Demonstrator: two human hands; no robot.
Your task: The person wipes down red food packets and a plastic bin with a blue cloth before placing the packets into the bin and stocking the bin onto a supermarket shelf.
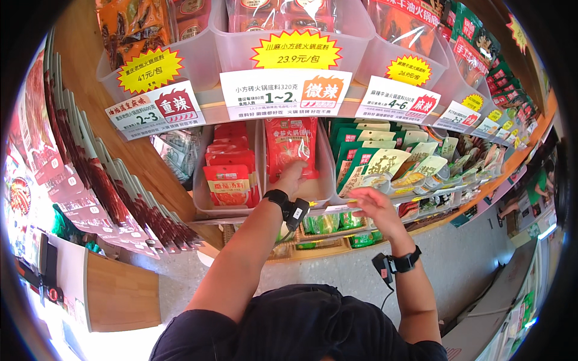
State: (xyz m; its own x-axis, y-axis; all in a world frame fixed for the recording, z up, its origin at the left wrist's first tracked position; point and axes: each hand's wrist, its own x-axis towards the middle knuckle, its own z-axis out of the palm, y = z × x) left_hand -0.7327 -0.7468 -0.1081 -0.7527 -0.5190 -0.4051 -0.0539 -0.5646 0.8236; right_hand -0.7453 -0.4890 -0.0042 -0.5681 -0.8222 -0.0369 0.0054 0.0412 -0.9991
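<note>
My left hand (290,177) reaches into a translucent plastic bin (323,192) and touches the lower part of a red packet of hotpot soup base (291,144). Its fingertips are partly hidden, so a grip on the packet cannot be made out. To the right, my right hand (377,210) hovers at the front edge of the shelf, empty, with fingers slightly bent and apart. Just beyond it stand green and cream pouches (375,167) in a row. A neighbouring bin on the left holds several red soup pouches (228,185). Both wrists wear black straps with small cabled devices.
Above, a shelf edge carries price cards (286,94) and bins of packaged hotpot base (406,27). Hanging packets (104,180) line the left side. Below are baskets with green packs (332,223). A wooden-sided counter (122,291) stands lower left. Another person (537,187) is far right.
</note>
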